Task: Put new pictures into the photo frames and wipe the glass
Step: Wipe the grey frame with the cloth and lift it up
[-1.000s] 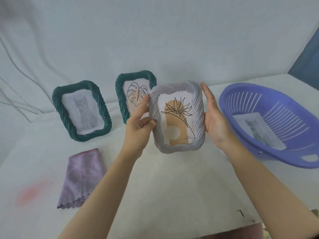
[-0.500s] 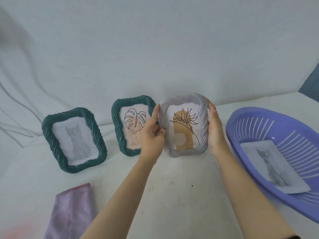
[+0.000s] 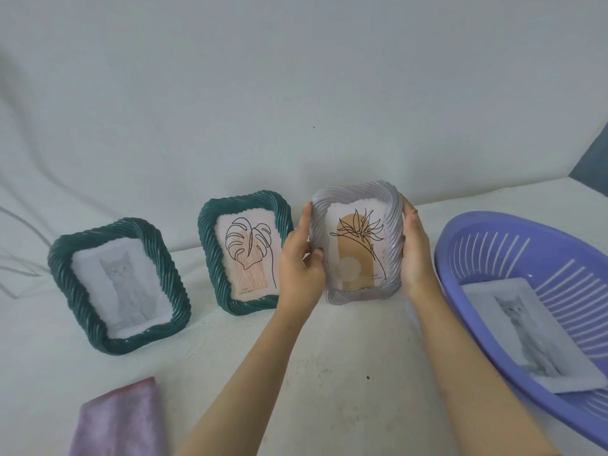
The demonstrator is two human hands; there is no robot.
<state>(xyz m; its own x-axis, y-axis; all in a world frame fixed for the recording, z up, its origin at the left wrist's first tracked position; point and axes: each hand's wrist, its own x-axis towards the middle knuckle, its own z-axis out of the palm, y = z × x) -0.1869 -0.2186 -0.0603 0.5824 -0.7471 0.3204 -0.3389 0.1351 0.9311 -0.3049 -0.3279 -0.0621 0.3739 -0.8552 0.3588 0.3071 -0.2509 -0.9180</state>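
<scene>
Grey frame [image 3: 357, 243] upright at back of bench [image 3: 329, 357], flower print inside; whether its base touches the bench, cannot tell. Left hand [image 3: 301, 268] grips its left edge, right hand [image 3: 416, 255] its right edge, fingers curled round the rim. Just left: green leaf frame [image 3: 245, 255], then green cat frame [image 3: 118, 287], both standing. Pink cloth [image 3: 121, 419] front left. Purple basket [image 3: 493, 238] at right holds a cat print [image 3: 533, 334].

- Pale lilac rope-twist plastic frame [image 3: 357, 241], centre: tan arch, black line flower.
- Two dark green twisted frames [image 3: 118, 287], left: grey cat, black leaf.
- Periwinkle slotted plastic basket [image 3: 539, 255], right.
- Pink-mauve cloth [image 3: 120, 419], near left.
</scene>
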